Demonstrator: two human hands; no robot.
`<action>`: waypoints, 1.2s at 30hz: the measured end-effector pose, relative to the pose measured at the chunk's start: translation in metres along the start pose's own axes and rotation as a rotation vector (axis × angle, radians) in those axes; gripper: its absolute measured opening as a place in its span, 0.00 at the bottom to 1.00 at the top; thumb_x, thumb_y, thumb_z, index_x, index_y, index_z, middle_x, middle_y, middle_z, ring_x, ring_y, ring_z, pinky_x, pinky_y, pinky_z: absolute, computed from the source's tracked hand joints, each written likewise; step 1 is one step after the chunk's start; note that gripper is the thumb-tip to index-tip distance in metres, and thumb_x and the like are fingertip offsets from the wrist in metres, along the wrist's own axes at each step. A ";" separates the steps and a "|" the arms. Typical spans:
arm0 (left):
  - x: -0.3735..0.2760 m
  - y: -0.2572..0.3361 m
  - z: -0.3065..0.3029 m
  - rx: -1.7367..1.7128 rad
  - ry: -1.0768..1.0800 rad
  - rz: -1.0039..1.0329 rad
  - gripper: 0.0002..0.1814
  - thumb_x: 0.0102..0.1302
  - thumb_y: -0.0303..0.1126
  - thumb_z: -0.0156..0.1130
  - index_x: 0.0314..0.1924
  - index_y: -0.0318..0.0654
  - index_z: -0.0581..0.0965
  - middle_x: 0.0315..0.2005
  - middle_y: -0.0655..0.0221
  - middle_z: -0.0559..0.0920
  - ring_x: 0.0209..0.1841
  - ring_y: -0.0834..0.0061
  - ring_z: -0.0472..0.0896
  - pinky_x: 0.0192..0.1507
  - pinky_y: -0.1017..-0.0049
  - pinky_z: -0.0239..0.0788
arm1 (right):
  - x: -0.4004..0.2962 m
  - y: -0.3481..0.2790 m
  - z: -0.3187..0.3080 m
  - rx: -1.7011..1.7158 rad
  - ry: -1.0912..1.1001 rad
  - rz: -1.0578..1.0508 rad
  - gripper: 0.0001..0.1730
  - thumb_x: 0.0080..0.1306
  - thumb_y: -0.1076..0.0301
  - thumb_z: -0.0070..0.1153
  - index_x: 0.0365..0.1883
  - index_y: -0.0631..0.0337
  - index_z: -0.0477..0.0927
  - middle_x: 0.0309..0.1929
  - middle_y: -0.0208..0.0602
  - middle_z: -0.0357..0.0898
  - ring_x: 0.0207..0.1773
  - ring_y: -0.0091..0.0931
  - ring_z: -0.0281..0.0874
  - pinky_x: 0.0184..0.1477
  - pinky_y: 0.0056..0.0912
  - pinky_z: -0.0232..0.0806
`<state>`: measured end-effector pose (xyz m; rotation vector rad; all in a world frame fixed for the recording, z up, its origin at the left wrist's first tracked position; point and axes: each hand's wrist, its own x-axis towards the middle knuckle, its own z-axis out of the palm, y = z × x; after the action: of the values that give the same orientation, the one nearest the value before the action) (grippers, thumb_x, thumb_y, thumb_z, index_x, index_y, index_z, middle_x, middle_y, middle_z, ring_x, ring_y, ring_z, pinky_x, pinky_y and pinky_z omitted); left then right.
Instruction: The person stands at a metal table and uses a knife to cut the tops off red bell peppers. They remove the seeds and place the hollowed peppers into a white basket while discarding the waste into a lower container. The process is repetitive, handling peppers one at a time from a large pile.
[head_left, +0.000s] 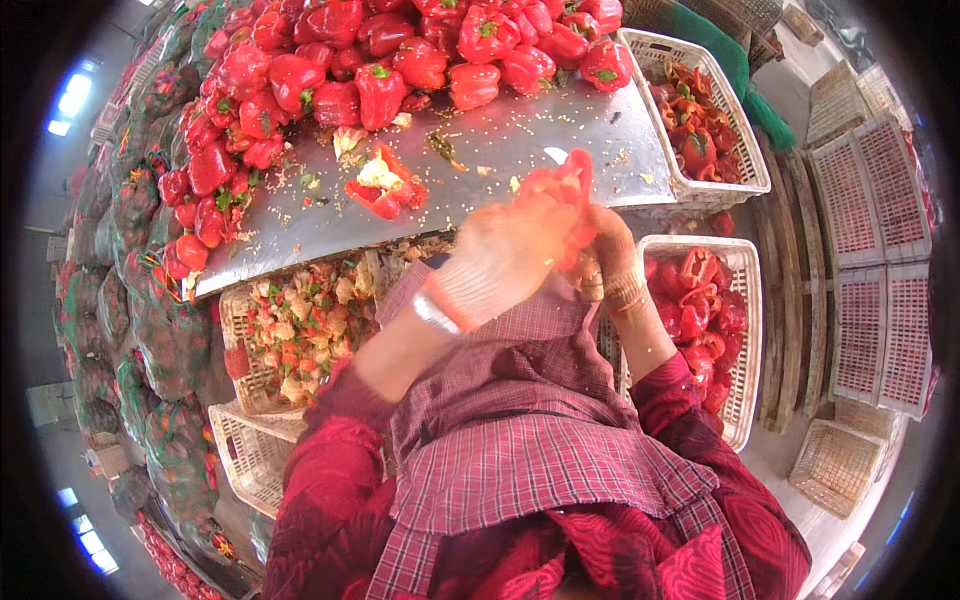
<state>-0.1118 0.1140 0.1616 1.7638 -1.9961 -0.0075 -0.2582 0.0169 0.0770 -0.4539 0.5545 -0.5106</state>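
Note:
Both my hands wear knitted gloves and meet above the near edge of the metal table (480, 165). My left hand (517, 247), blurred, is against a red bell pepper (574, 180), its fingers around the pepper's near side. On the other side, my right hand (615, 259) is curled beside the pepper; a tan, ringed thing (591, 277) shows at its fingers, too unclear to name. A pale blade-like tip (555, 154) shows just past the pepper. An opened red pepper with its pale core (382, 180) lies on the table among scattered seeds. Whole red peppers (375, 90) are heaped behind it.
At right stand a crate of pepper scraps (757, 176) and a crate of opened red peppers (752, 337). A crate of cores and trimmings (232, 322) is below the table at left. Net sacks (172, 352) line the left; stacked crates (862, 277) stand far right.

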 end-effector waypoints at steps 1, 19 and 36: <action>0.005 -0.002 0.010 0.057 -0.072 -0.010 0.10 0.60 0.32 0.60 0.43 0.43 0.76 0.37 0.63 0.82 0.35 0.61 0.83 0.34 0.66 0.75 | -0.001 0.000 0.000 -0.026 -0.031 0.000 0.25 0.65 0.48 0.54 0.45 0.65 0.76 0.26 0.34 0.79 0.13 0.18 0.67 0.13 0.17 0.60; -0.010 -0.027 0.032 -1.291 -0.199 -0.594 0.09 0.62 0.33 0.60 0.40 0.37 0.81 0.25 0.65 0.82 0.23 0.78 0.77 0.24 0.76 0.66 | -0.025 -0.037 0.020 -0.739 0.171 0.040 0.30 0.59 0.68 0.56 0.61 0.64 0.69 0.32 0.33 0.78 0.21 0.19 0.72 0.22 0.21 0.65; -0.060 -0.175 -0.031 0.352 -0.097 -0.478 0.18 0.59 0.27 0.58 0.51 0.42 0.77 0.49 0.59 0.78 0.45 0.54 0.82 0.43 0.62 0.76 | -0.101 -0.101 -0.005 -0.983 0.548 -0.219 0.27 0.62 0.67 0.59 0.60 0.59 0.71 0.33 0.25 0.77 0.26 0.13 0.72 0.24 0.15 0.63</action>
<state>0.0659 0.1494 0.1151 2.4741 -1.6631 0.1112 -0.3686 -0.0057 0.1651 -1.3398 1.2996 -0.5501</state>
